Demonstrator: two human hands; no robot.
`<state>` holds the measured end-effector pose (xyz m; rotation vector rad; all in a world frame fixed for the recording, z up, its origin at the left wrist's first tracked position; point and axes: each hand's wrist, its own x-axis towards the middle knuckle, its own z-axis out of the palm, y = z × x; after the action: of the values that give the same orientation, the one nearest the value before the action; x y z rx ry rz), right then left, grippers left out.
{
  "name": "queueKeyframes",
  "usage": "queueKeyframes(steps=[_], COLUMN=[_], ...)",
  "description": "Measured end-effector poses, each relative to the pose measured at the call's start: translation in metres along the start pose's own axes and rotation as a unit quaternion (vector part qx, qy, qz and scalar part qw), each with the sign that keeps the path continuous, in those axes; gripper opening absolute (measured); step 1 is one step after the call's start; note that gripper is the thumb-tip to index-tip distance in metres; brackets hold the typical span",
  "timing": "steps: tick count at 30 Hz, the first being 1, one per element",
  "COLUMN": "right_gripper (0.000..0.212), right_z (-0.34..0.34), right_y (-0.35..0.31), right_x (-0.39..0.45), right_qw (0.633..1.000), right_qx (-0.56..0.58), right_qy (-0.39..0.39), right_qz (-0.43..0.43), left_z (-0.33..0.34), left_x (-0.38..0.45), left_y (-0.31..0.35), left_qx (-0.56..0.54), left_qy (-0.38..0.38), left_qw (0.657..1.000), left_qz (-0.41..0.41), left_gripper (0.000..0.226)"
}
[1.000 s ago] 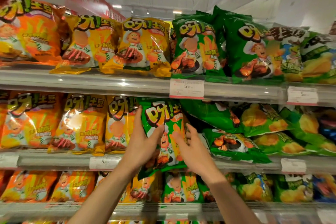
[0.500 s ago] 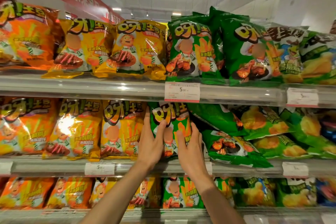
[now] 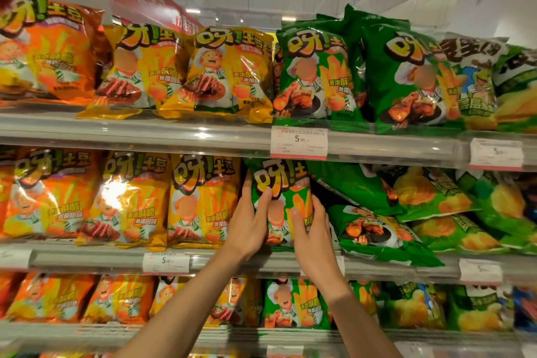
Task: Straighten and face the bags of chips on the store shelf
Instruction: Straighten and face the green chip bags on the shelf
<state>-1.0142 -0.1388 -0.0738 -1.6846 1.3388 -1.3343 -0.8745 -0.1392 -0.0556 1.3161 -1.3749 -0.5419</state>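
Note:
A green chip bag point(image 3: 286, 183) stands upright on the middle shelf point(image 3: 87, 259), front facing me. My left hand point(image 3: 250, 221) grips its left edge, thumb across the front. My right hand point(image 3: 312, 237) holds its right side, thumb on the front. Just right of it, another green bag point(image 3: 374, 237) lies tilted on its side, and one more green bag point(image 3: 348, 186) slumps above that. Left of the held bag, yellow bags point(image 3: 200, 197) stand upright in a row.
The top shelf point(image 3: 145, 132) carries orange, yellow and green bags, with a price tag point(image 3: 298, 142) on its rail. Light green bags point(image 3: 444, 212) lie jumbled at the right of the middle shelf. The bottom shelf point(image 3: 232, 334) holds more bags.
Both hands have pushed the green bag up and back onto the middle shelf; it now stands upright beside the yellow row instead of hanging out in front of the rail.

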Motion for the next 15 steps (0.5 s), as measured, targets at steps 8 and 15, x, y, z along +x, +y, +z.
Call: queueKeyframes(steps=[8,15], right_gripper=[0.070,0.079], right_z=[-0.007,-0.017], right_y=[-0.003,-0.005], right_x=[0.002,-0.012], right_qw=[0.999,0.998], right_qx=[-0.027,-0.037], right_qy=[-0.013,-0.050], right_qz=[0.013,0.026], left_z=[-0.005,-0.029], left_x=[0.002,-0.021], left_y=[0.007,0.011], left_qx=[0.004,0.035], left_qy=[-0.022,-0.067], left_qw=[1.000,0.997], left_qz=[-0.011,0.003], left_gripper=[0.082,0.078])
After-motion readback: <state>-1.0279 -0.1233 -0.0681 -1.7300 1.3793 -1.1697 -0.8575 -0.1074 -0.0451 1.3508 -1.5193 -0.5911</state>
